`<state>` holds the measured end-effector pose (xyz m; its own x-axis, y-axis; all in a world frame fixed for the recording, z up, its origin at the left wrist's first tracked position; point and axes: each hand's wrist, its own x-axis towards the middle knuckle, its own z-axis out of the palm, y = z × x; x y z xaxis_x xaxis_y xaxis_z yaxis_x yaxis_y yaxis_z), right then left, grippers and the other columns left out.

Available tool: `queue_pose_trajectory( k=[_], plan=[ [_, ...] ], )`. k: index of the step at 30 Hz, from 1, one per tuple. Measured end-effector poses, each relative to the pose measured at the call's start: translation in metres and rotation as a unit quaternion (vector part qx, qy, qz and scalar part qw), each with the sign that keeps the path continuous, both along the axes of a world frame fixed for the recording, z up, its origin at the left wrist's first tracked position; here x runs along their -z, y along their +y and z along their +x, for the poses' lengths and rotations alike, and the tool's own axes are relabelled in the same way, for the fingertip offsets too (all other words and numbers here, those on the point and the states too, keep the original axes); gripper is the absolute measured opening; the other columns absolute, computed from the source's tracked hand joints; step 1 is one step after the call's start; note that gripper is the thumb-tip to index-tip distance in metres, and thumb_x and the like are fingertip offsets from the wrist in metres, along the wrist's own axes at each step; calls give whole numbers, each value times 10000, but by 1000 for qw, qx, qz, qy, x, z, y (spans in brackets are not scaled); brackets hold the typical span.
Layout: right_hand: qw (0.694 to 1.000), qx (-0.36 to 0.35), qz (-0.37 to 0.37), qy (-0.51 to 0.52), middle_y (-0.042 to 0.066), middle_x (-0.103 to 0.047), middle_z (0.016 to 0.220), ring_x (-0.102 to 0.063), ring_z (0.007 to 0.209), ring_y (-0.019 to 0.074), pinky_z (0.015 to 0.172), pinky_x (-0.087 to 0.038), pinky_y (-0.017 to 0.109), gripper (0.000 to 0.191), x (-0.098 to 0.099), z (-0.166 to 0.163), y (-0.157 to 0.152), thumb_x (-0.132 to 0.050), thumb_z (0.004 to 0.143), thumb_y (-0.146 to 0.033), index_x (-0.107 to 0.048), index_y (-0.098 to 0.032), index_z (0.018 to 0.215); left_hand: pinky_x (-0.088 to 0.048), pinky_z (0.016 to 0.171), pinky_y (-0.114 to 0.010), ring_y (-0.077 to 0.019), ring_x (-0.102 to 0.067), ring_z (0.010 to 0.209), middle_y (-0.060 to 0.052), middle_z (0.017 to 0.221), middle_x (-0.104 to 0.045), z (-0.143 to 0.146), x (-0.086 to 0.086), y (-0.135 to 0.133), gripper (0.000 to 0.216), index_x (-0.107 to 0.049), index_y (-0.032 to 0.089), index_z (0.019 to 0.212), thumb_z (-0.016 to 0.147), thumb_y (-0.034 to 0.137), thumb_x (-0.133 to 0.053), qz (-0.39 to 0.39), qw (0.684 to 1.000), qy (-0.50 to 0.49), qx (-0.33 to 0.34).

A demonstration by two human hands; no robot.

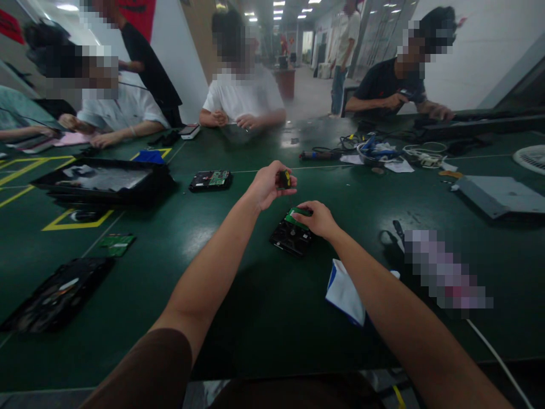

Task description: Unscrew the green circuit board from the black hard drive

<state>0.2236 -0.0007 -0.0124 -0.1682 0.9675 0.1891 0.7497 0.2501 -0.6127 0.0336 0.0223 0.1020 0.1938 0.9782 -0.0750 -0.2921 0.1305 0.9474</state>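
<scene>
A black hard drive (290, 236) lies on the dark green table (238, 284) in front of me, with a green circuit board (297, 216) at its far end. My right hand (319, 218) rests on that far end, fingers curled on the green board. My left hand (268, 184) hovers just above and left of the drive, closed around a small black and yellow tool (284, 179).
A second hard drive (210, 180) lies further back. A black tray (102, 182), a loose green board (117, 242) and an opened device (53, 295) sit to the left. A white and blue cloth (344, 292) lies under my right forearm. Several people sit around the far side, with cables (378, 150) nearby.
</scene>
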Motion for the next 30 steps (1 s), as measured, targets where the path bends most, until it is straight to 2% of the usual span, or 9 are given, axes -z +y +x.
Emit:
queue_pose_trajectory(
  k=[4,9,13,17,23,30],
  plan=[
    [1000,7,-1,1,59,-775,1184,-716,1056,265,900,-557,410,348,-2,0,-1,-781,881,-498,-780,-288,1159,-615,787,-364,-215,-694,833,-98,814,-718,-2,2,2,133,-660,168,844,829,287,-601,6,1000,-13,-9],
    [1000,-2,-6,-8,52,-774,1186,-714,1054,261,889,-555,401,338,-5,0,-3,-770,891,-510,-779,-299,1154,-601,728,-314,-195,-661,787,-76,802,-685,-5,2,2,158,-686,171,822,817,313,-618,31,999,29,-11],
    [1000,3,-2,-6,48,-774,1181,-713,1054,260,895,-550,399,334,-4,0,-2,-768,892,-505,-777,-302,1157,-614,779,-364,-215,-684,801,-86,791,-695,-3,0,1,147,-666,171,849,824,310,-624,14,1000,21,-7],
    [1000,1,0,-11,57,-769,1187,-710,1057,256,901,-545,393,347,-2,0,-1,-769,893,-500,-773,-285,1164,-620,810,-388,-229,-699,841,-105,817,-711,-1,0,2,133,-650,165,857,829,292,-623,16,999,4,-30],
    [1000,5,-5,-20,69,-763,1211,-705,1065,261,897,-540,392,370,-5,0,-3,-767,897,-510,-774,-269,1178,-575,655,-274,-203,-646,845,-109,898,-700,-4,4,3,193,-713,156,829,816,338,-653,63,996,47,-41],
    [1000,6,-3,-19,55,-767,1194,-700,1078,254,916,-533,391,334,-7,-1,-4,-777,894,-493,-778,-287,1157,-604,677,-322,-221,-695,834,-113,855,-726,-2,3,3,201,-684,153,875,808,337,-638,20,1000,9,-21]
  ],
)
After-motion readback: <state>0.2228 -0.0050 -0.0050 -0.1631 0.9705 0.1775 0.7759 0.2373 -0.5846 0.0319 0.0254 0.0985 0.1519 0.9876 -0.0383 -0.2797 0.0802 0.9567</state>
